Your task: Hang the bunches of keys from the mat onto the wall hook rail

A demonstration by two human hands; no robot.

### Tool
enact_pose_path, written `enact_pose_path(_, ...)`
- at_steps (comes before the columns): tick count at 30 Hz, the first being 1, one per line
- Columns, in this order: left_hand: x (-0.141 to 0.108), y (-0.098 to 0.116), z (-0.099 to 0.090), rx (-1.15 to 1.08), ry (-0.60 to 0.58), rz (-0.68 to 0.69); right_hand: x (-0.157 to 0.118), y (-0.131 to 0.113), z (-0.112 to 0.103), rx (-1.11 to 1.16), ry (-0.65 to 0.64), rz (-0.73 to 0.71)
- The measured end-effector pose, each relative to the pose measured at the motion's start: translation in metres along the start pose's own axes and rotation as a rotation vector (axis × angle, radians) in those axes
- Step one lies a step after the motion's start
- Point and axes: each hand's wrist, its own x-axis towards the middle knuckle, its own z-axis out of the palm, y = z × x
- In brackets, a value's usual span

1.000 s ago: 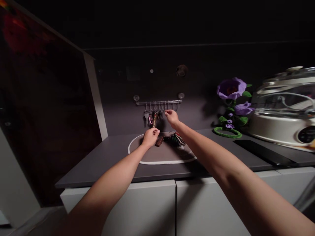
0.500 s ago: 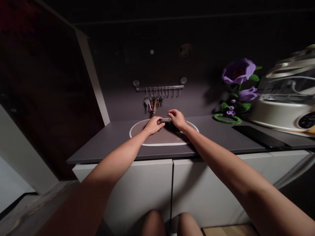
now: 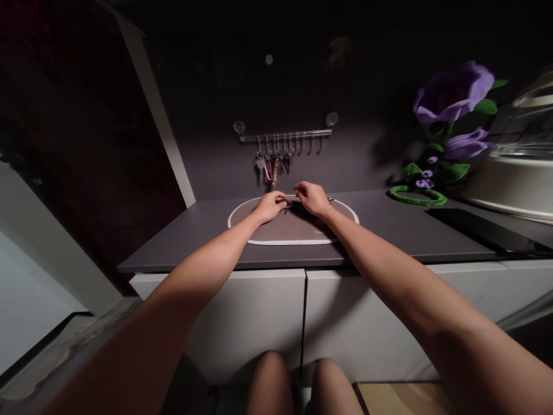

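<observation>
Since the earliest frame, the right hand (image 3: 313, 199) has been brought down from just below the hook rail (image 3: 285, 136) to the oval mat (image 3: 285, 233), where it is now placed near the left hand (image 3: 270, 206). The view has also been tilted downward, so that a pair of knees (image 3: 272, 386) is shown at the bottom.

The left hand is held low over the mat with its fingers curved toward a dark item (image 3: 295, 205), which is seen on the mat between the two hands. The right hand is bent over the same spot, its thumb and fingers drawn together. Whether anything is grasped by either hand cannot be told, since the fingertips are blurred and the item is partly covered. Beyond the right hand, a small reddish bit (image 3: 330, 199) is left visible.

On the left part of the rail, keys (image 3: 283, 161) are hung, with a pink loop (image 3: 267, 170) and a gold-brown charm (image 3: 275, 173) among them. To the right, a purple flower (image 3: 458, 92) is set on a green ring (image 3: 417, 196), near a flat black object (image 3: 484, 230).
</observation>
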Motion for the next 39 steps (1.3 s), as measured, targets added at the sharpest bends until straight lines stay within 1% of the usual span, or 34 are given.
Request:
enact_pose_path(8,0.004,0.002,-0.004,-0.435,0.048,-0.184,0.001,-0.004,-0.001,-0.001,-0.006,-0.02)
enact_pose_path(11,0.006,0.001,-0.006,-0.605,0.053,-0.215,0.0,-0.005,-0.002,0.008,-0.011,-0.031)
enact_pose_path(14,0.007,0.002,-0.008,-0.72,0.063,-0.243,0.0,-0.005,-0.002,0.019,-0.021,-0.043)
enact_pose_path(22,0.005,0.007,-0.016,-0.899,0.068,-0.292,-0.001,-0.008,0.0,0.058,-0.063,-0.1)
enact_pose_path(25,0.006,0.007,-0.02,-0.965,0.056,-0.257,-0.001,-0.009,-0.001,0.079,-0.068,-0.114)
enact_pose_path(30,0.007,0.009,-0.025,-1.013,0.074,-0.216,-0.003,-0.012,-0.002,0.124,-0.071,-0.14)
enact_pose_path(34,0.006,0.011,-0.025,-1.044,0.063,-0.199,-0.003,-0.011,0.001,0.154,-0.103,-0.15)
enact_pose_path(39,0.006,0.012,-0.024,-1.075,0.035,-0.175,-0.003,-0.009,0.004,0.139,-0.073,-0.139)
